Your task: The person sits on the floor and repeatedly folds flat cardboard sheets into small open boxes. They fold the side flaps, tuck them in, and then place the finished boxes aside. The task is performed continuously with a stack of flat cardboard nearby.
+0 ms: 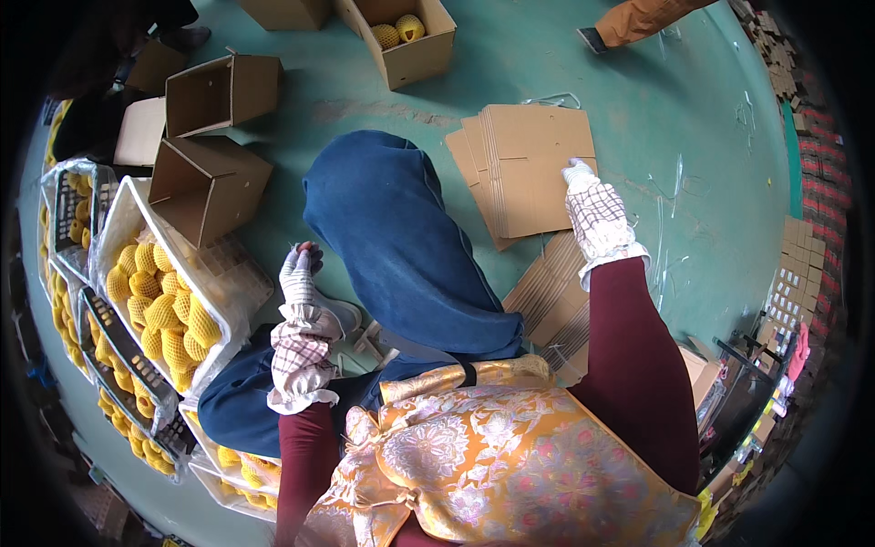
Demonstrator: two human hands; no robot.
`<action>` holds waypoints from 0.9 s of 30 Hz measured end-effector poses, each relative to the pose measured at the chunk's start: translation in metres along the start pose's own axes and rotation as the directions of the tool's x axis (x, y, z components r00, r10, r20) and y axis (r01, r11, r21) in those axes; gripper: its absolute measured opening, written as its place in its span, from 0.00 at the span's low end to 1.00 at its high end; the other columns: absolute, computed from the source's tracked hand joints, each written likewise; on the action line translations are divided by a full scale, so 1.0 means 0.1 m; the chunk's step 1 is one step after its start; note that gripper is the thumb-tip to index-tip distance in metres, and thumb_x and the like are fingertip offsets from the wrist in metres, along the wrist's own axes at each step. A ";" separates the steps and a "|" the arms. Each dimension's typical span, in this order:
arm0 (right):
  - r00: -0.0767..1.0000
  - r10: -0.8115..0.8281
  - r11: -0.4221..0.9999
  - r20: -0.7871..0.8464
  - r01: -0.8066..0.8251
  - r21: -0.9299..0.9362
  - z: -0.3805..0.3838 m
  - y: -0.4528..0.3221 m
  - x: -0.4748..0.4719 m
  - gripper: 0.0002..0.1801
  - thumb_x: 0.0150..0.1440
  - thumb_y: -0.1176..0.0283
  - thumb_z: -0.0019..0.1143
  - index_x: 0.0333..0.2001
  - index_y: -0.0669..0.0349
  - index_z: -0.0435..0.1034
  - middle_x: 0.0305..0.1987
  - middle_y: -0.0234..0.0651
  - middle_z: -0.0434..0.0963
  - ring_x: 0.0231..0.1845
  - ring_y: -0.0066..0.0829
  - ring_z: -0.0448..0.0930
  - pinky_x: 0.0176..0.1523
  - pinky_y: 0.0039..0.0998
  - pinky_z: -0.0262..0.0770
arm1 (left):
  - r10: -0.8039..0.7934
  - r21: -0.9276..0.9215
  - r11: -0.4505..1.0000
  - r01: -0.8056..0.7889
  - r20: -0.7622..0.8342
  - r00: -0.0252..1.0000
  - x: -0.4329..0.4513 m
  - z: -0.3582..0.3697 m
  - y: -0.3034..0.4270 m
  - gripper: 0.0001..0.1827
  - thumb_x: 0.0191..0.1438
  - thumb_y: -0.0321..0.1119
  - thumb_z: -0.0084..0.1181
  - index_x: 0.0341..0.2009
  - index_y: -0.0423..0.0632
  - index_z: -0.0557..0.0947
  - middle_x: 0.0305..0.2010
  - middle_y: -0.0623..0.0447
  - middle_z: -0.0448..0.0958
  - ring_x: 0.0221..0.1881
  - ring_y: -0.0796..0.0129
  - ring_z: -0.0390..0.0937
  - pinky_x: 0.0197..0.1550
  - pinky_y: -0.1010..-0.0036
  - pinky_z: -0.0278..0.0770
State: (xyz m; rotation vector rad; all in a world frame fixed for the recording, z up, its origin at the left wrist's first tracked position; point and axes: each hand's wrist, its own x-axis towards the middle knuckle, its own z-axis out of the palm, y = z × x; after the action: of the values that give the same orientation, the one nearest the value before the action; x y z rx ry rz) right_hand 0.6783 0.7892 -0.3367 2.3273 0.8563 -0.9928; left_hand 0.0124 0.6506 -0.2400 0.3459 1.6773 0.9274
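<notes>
My right hand (580, 171), in a pale glove with bared fingertips and a checked sleeve cover, lies at the right edge of the top flattened cardboard box (536, 188) in a fanned stack on the floor. Whether its fingers grip the sheet is hidden. Beside my bent knee, my left hand (299, 270) is held up with its fingers loosely bent and apart; no object shows in it. To its left, a white plastic crate (160, 215), lined with clear film, holds fruit in yellow foam nets (164, 311). An erected open carton (229, 181) leans over the crate's far end.
More flattened boxes (554, 294) lie beside my right thigh. Open cartons (253, 92) stand ahead; another carton (420, 65) contains two netted fruits. Black crates (123, 342) line the left. Loose plastic strapping (660, 253) lies right. Another person's leg (632, 24) shows at the top.
</notes>
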 end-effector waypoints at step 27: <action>0.991 -0.020 0.993 -0.130 0.035 0.115 0.57 -0.81 -0.08 0.38 0.58 0.59 0.57 0.70 0.49 0.54 0.64 0.47 0.71 0.64 0.47 0.72 0.65 0.39 0.70 | -0.171 -0.075 0.984 0.160 -0.180 0.969 0.12 -0.23 -0.08 0.13 0.64 0.29 0.55 0.51 0.42 0.81 0.44 0.52 0.82 0.41 0.69 0.79 0.46 0.75 0.79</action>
State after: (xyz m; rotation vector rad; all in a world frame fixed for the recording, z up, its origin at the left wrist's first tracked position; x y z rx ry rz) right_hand 0.5909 0.8076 -0.3806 2.5082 0.9042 -0.9359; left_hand -0.0102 0.6439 -0.2528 0.0786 1.8135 0.9047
